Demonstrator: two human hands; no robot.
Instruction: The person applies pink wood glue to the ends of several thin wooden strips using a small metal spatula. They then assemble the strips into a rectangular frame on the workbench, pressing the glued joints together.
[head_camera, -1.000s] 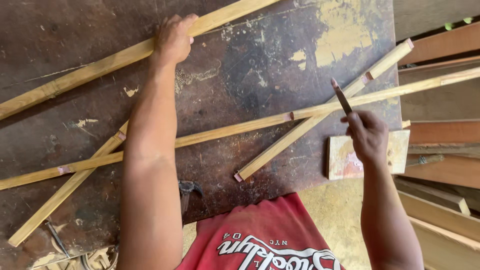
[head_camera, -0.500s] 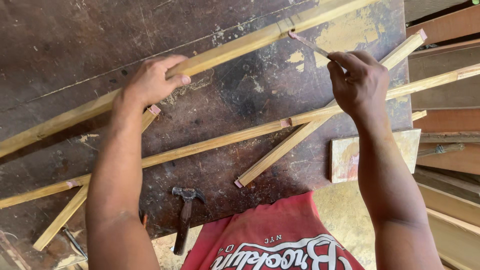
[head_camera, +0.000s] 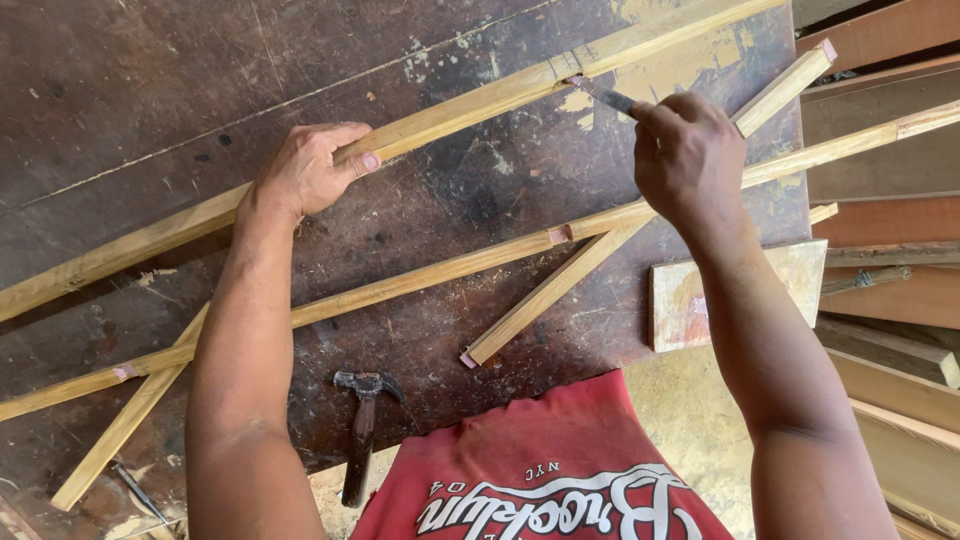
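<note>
Since half a second ago, your right hand (head_camera: 690, 160) has brought the pencil (head_camera: 603, 96) down so its tip meets the long upper wooden strip (head_camera: 480, 105), which lies slanted across the dark worktable (head_camera: 150, 90); your fingers are pinched around the pencil. Your left hand (head_camera: 305, 170) remains on that strip further left, palm down, thumb laid along its near edge, pressing rather than gripping. Nearer you lie a second long strip (head_camera: 400, 285), a shorter batten (head_camera: 540, 300) crossing it, and a hammer (head_camera: 362, 430).
</note>
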